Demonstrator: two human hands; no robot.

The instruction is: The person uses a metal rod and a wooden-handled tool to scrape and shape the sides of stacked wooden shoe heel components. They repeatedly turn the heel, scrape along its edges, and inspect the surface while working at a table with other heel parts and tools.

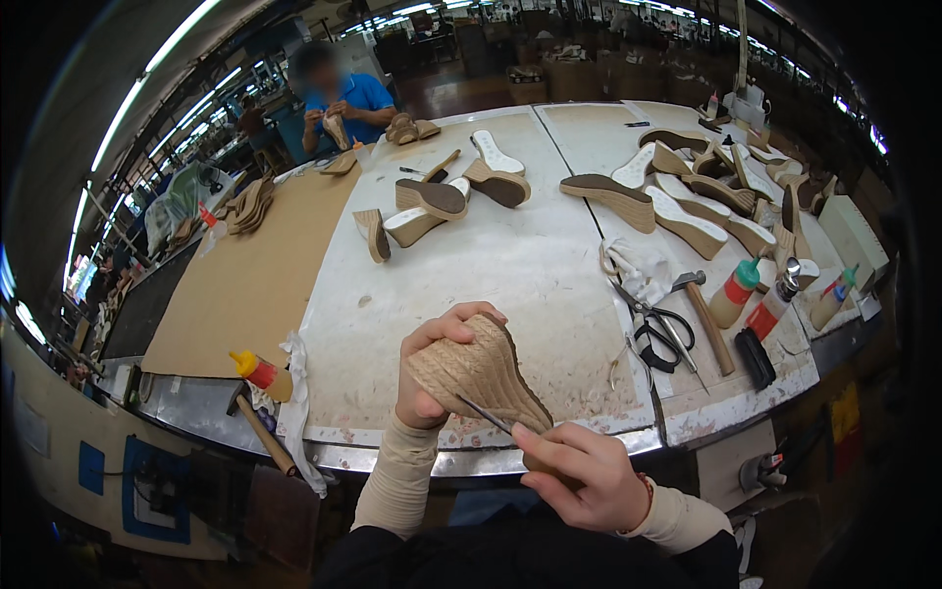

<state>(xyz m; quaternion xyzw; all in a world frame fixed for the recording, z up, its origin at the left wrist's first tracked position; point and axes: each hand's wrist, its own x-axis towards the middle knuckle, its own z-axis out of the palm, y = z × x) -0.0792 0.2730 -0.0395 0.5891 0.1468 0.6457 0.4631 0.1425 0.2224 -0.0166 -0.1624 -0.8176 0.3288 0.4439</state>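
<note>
A wedge shoe sole (479, 365), its sides covered in tan braided jute, is raised above the near edge of the worktable. My left hand (416, 385) is closed around its tall heel end, fingers over the top and thumb on the near side. In my right hand (589, 475) is a thin dark metal tool (484, 412) with a narrow shaft, whose tip meets the braided side near my left thumb. The fingers hide the tool's handle, so its exact kind is unclear. The sole's lower end lies close to my right fingers.
Wedge soles (432, 198) lie mid-table, with a pile (702, 187) at right. Black-handled scissors (659, 344), a hammer (708, 324), a white cloth (643, 270) and glue bottles (734, 293) sit right. Another hammer (263, 432) and yellow-capped bottle (265, 375) are left. A person (348, 103) works across.
</note>
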